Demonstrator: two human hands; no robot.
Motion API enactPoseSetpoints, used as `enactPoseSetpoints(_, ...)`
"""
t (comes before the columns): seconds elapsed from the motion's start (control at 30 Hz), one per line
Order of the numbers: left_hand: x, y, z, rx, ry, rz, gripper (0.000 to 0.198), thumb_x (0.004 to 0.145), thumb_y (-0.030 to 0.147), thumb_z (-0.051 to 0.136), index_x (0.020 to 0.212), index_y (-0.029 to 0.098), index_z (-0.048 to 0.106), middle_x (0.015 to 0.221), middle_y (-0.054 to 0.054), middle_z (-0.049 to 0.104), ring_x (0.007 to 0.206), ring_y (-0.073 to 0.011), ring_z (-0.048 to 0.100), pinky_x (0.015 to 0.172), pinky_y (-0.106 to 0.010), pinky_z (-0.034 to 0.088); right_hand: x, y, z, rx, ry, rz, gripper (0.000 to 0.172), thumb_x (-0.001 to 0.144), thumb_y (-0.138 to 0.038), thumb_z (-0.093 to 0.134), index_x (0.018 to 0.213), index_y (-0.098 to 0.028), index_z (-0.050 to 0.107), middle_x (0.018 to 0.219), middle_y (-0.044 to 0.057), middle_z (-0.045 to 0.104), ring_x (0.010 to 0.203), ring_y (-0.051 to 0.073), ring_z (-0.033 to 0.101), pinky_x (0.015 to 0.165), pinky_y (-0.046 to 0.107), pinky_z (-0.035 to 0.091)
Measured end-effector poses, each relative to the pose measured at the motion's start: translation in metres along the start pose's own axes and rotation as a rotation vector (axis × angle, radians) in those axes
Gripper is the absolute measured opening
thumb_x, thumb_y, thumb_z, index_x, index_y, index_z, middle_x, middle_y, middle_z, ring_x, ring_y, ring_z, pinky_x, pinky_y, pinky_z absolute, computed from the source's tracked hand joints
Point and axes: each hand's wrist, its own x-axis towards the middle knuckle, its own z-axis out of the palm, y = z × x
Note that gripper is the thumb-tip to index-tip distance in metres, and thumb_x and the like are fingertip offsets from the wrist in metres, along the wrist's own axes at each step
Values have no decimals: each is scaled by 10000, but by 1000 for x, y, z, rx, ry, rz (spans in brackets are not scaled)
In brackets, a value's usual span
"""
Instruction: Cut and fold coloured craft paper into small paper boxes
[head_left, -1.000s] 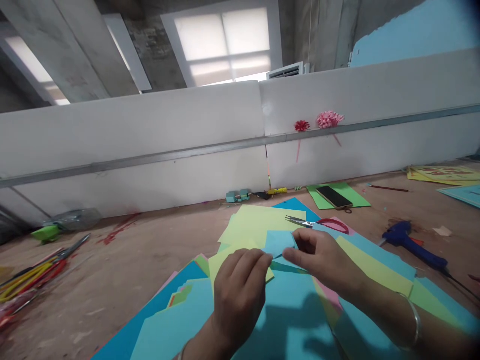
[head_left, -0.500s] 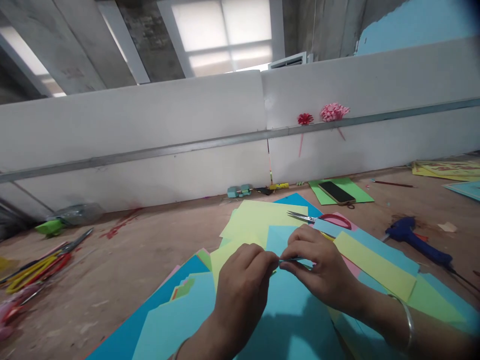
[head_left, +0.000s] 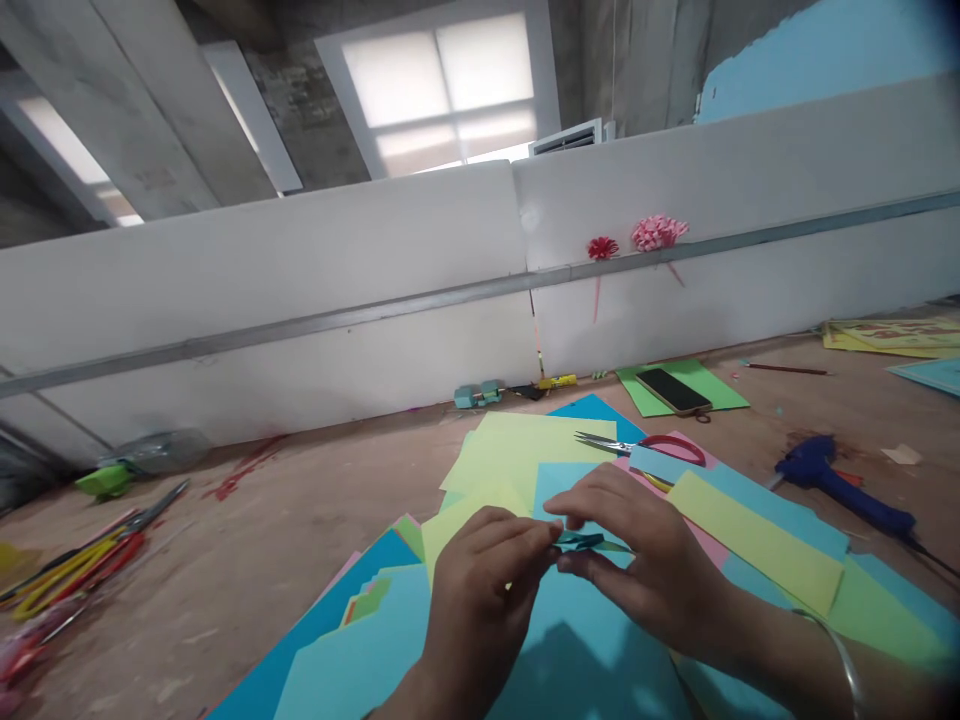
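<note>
A small piece of folded blue paper [head_left: 581,541] is held above the sheets, with a thin greenish tip at its right end. My left hand [head_left: 487,575] pinches its left end between thumb and fingertips. Around the other end, my right hand [head_left: 649,555] has its thumb below and its fingers lifted above, spread apart; whether the thumb touches the paper is unclear. Beneath both hands lie light blue sheets [head_left: 592,640] and pale yellow sheets [head_left: 517,450]. Scissors with red handles [head_left: 671,445] rest on the paper just beyond my right hand.
A blue glue gun [head_left: 840,485] lies at the right. Behind the sheets, a phone [head_left: 673,390] sits on green paper [head_left: 720,385]. Several tools with yellow and red handles [head_left: 82,550] lie at the left. A white partition [head_left: 300,370] with pink paper flowers [head_left: 658,232] bounds the table's back.
My right hand's fingers have parted from their pinch, and more of the folded blue paper shows. My left hand keeps its pinch. The view has shifted slightly.
</note>
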Motion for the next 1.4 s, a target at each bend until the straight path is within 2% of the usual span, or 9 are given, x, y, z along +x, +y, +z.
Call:
enactPoseSetpoints(0.13, 3, -4, -3, -55, 67, -108, 190, 820, 106, 681, 947, 236, 738, 896, -10, 768, 806, -145, 681, 734, -242, 557, 5, 0, -15, -250, 144, -239, 277, 840, -142, 648, 1112, -183, 612, 1113, 107, 552, 1045, 237, 518, 876, 414, 474)
enactPoseSetpoints(0.33, 5, -3, -5, -58, 127, -125, 188, 821, 113, 675, 924, 248, 758, 929, -13, 772, 847, -145, 705, 796, -236, 566, 11, -1, -23, -375, 280, -371, 185, 815, -59, 668, 925, -205, 699, 1041, 64, 584, 968, 209, 531, 827, 379, 458)
enactPoseSetpoints(0.5, 5, 2, -5, -107, 130, -190, 162, 811, 122, 682, 883, 238, 770, 895, -19, 773, 810, -143, 713, 751, -214, 572, 4, 6, -18, -477, 242, -505, 292, 786, -44, 706, 1043, -181, 693, 1019, 53, 666, 954, 194, 577, 852, 393, 455)
enactPoseSetpoints(0.67, 6, 5, -6, -272, -10, -419, 116, 810, 173, 679, 796, 224, 782, 805, -20, 768, 696, -142, 710, 625, -187, 567, 3, 11, -20, -503, 176, -642, 220, 859, -73, 604, 1051, -126, 698, 1011, 68, 706, 948, 178, 600, 826, 355, 481)
enactPoseSetpoints(0.83, 8, 8, -8, -334, -43, -514, 116, 793, 212, 672, 761, 217, 783, 780, -33, 763, 682, -157, 700, 575, -190, 545, 9, 13, -18, -291, 147, -536, 126, 857, -62, 589, 915, -127, 681, 886, 87, 703, 850, 171, 603, 723, 315, 545)
enactPoseSetpoints(1.0, 9, 9, -8, -352, -78, -577, 130, 778, 236, 659, 726, 205, 775, 742, -37, 750, 660, -159, 680, 568, -200, 527, 8, 16, -17, -316, 128, -605, 184, 912, -86, 496, 982, -124, 662, 914, 110, 724, 868, 184, 643, 707, 325, 565)
enactPoseSetpoints(1.23, 9, 12, -12, -375, -140, -645, 182, 795, 289, 648, 694, 167, 737, 711, -48, 726, 636, -155, 642, 546, -206, 502, 7, 14, -12, -73, 88, -372, 118, 894, -87, 563, 946, -171, 626, 999, 103, 720, 890, 151, 672, 763, 282, 568)
enactPoseSetpoints(1.33, 8, 13, -11, -338, -146, -576, 159, 813, 239, 634, 707, 175, 734, 712, -38, 730, 623, -143, 646, 523, -191, 496, 7, 14, -12, -3, 26, -275, 86, 880, -102, 594, 905, -184, 594, 875, 57, 720, 782, 134, 664, 687, 247, 543)
enactPoseSetpoints(1.4, 6, 13, -9, -251, -114, -436, 134, 821, 178, 625, 753, 187, 740, 744, -30, 743, 636, -132, 663, 512, -171, 489, 7, 14, -12, 10, -14, -202, 66, 866, -132, 619, 855, -183, 578, 766, 31, 691, 687, 128, 631, 618, 235, 510)
